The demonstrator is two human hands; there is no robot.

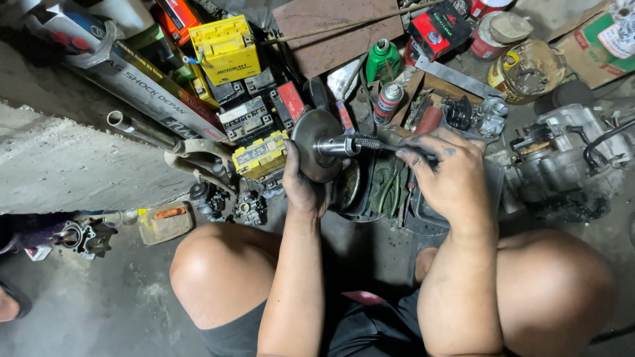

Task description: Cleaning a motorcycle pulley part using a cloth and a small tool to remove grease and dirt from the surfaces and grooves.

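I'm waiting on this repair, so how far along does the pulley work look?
Done: the pulley is off the engine case and held up by the left hand. In hand: the right hand holds a slim tool at its shaft. Left: refitting; loose parts cover the floor.

**Workshop floor, counted**

Two hands: left hand (pixel 303 188) and right hand (pixel 450 175), at the centre. One metal pulley disc (pixel 316 153) with one shaft (pixel 337 145). Two yellow batteries (pixel 226 47) (pixel 261 155) toward eleven o'clock. One green bottle (pixel 382 59) and one spray can (pixel 387 102) at twelve. One engine casing (pixel 562 158) at three.
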